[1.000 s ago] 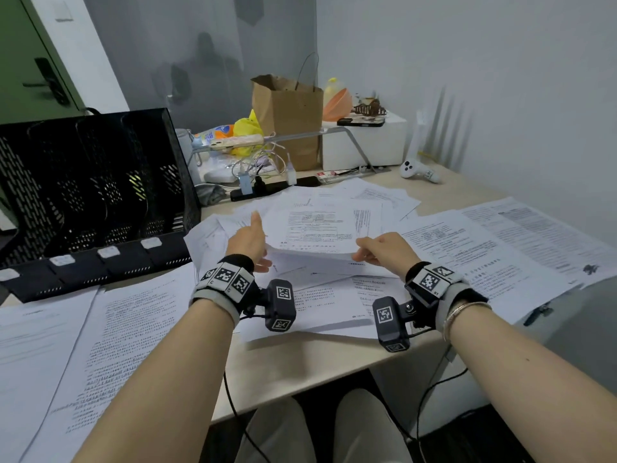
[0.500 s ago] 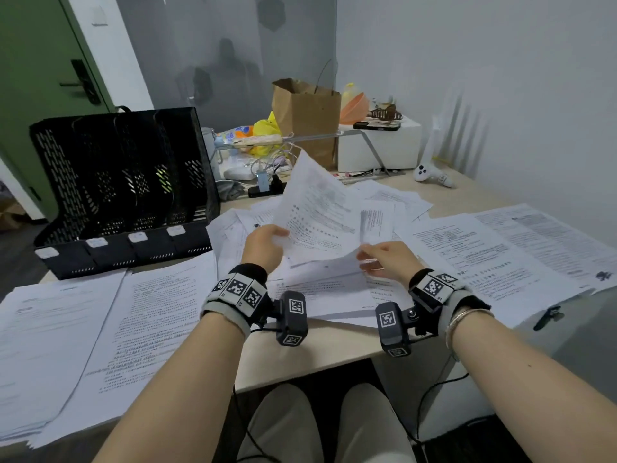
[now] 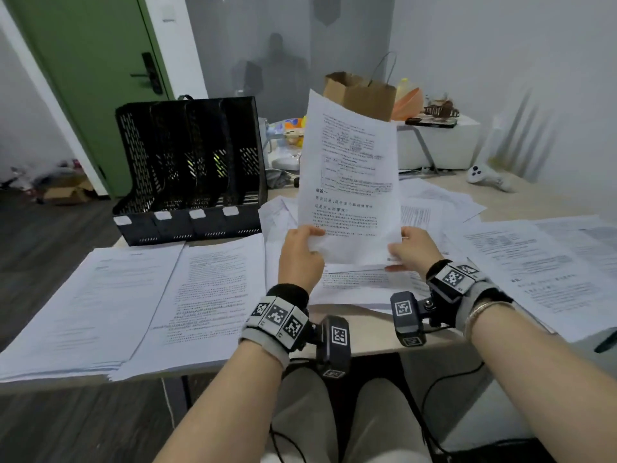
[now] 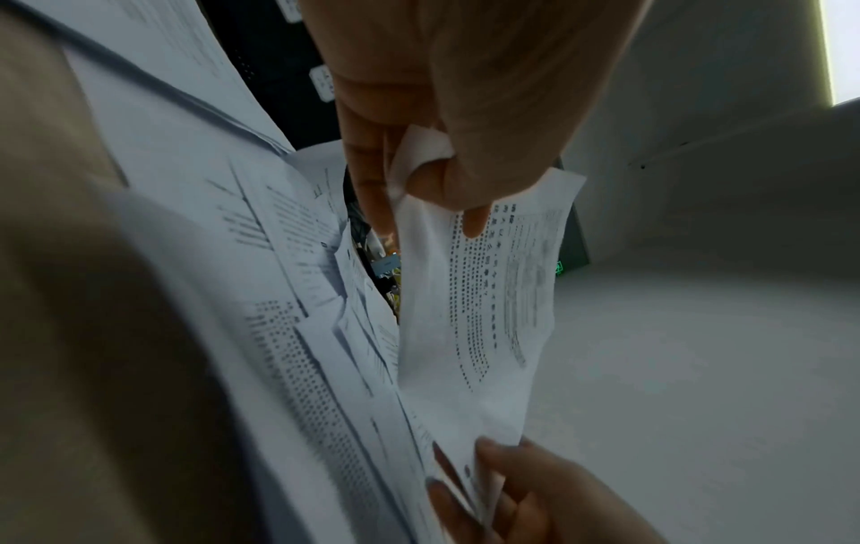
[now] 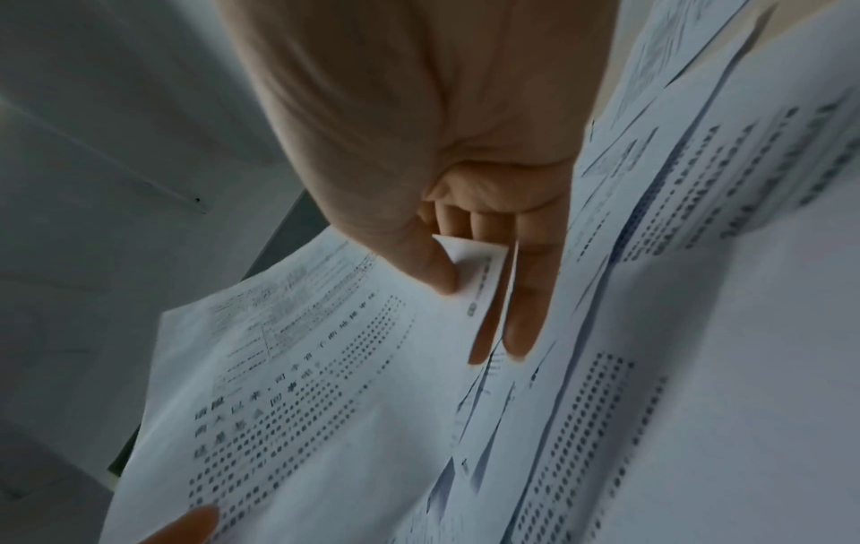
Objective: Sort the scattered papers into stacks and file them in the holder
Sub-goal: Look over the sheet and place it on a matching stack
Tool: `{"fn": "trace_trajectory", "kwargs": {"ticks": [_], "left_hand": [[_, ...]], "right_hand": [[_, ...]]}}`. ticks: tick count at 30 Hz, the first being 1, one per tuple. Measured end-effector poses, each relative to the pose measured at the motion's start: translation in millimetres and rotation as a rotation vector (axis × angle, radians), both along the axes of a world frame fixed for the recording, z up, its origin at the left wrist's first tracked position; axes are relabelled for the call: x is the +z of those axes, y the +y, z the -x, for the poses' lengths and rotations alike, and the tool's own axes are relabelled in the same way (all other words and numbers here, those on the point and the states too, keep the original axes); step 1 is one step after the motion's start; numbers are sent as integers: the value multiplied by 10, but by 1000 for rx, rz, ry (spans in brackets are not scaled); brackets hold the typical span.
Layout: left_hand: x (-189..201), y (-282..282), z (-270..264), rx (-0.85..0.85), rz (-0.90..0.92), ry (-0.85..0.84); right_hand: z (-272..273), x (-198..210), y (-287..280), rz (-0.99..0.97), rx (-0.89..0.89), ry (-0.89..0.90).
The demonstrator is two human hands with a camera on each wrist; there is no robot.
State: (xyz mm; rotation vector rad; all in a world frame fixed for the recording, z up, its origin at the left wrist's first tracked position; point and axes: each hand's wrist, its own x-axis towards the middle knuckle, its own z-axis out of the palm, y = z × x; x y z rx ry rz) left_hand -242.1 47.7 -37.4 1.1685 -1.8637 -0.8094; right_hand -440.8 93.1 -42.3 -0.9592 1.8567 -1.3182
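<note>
Sheet (image 3: 349, 182) of printed paper stands nearly upright at the middle of the frame, long axis vertical and top edge tipped toward the upper left, with each grip pinched on a bottom corner, left hand (image 3: 300, 253) nearer the black holder (image 3: 190, 168) and sorted stacks (image 3: 110, 295) on the desk (image 3: 364, 324), right hand (image 3: 414, 250) opposite.

Printed sheet (image 3: 349, 182) held upright above scattered papers (image 3: 521, 259), two stacks (image 3: 140, 295) before black holder (image 3: 190, 168)

dim, soft light; blurred wrist views
</note>
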Motion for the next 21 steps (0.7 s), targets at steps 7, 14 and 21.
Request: {"fn": "trace_trajectory", "kwargs": {"ticks": [7, 14, 21], "left_hand": [[-60, 77, -198, -31, -69, -45], [17, -110, -251, 31, -152, -69], [64, -107, 240, -137, -226, -146]], "right_hand": [[-166, 12, -74, -9, 74, 68], [-79, -16, -1, -19, 52, 134], [342, -12, 348, 33, -95, 153]]}}
